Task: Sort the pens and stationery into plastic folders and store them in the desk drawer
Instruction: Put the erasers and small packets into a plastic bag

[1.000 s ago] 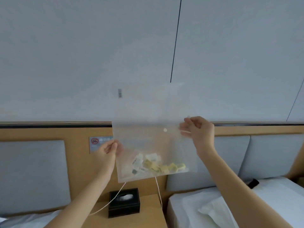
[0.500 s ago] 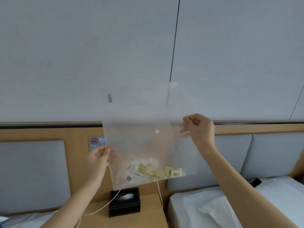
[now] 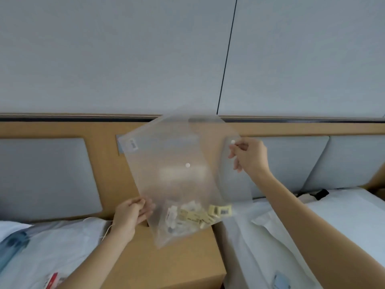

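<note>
The left hand is pinching the lower left edge of the plastic folder, at about 8 o'clock on the sheet. The folder is hanging tilted in the air above the wooden counter, between two beds. It is looking thin, floppy and slick, light but bottom-heavy, since the small stationery pieces are pooling toward 5 o'clock inside. Gripping the edges seems wisest, keeping the open flap uppermost. A barcode sticker is sitting at 10 o'clock; its print is too blurred to read, as are the labels on the pieces. The right hand is pinching the flap by its snap button, at about 2 o'clock.
</note>
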Demonstrator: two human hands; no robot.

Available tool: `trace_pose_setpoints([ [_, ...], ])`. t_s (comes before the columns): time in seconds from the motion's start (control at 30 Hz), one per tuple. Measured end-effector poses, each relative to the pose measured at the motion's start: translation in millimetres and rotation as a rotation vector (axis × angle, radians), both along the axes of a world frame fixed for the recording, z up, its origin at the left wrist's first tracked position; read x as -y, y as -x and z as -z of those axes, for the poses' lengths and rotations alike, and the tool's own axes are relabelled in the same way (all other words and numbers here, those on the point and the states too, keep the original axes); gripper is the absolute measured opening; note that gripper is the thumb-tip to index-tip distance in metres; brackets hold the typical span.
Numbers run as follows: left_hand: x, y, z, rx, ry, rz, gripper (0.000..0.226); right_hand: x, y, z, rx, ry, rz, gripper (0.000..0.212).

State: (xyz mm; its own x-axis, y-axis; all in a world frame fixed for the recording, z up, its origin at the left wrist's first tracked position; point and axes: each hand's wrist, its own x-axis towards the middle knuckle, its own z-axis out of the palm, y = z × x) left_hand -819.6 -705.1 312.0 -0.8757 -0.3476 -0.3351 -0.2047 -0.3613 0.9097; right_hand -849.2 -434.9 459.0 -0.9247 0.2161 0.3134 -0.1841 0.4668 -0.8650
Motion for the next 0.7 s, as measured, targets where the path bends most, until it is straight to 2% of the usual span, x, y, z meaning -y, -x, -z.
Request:
trace_pose_setpoints([
  [0.07,-3,-1,14,0.03,-0.059,0.011,0.013,14,2,-12,-0.031,-0.038,-0.031,0.021],
  [0.2,-5,7,20,-0.025,-0.125,0.02,0.01,33,12,-47,-0.125,-0.116,-0.061,0.021],
  [0.4,-3,4,33,0.005,-0.154,0.028,0.008,36,21,-30,-0.011,-0.227,-0.042,0.021],
  [0.57,2,5,18,-0.085,-0.118,-0.005,0.011,38,19,-40,-0.089,-0.24,0.023,0.015],
  [0.7,10,9,23,-0.112,-0.031,-0.017,0.009,39,15,-27,-0.063,-0.294,0.046,0.016],
])
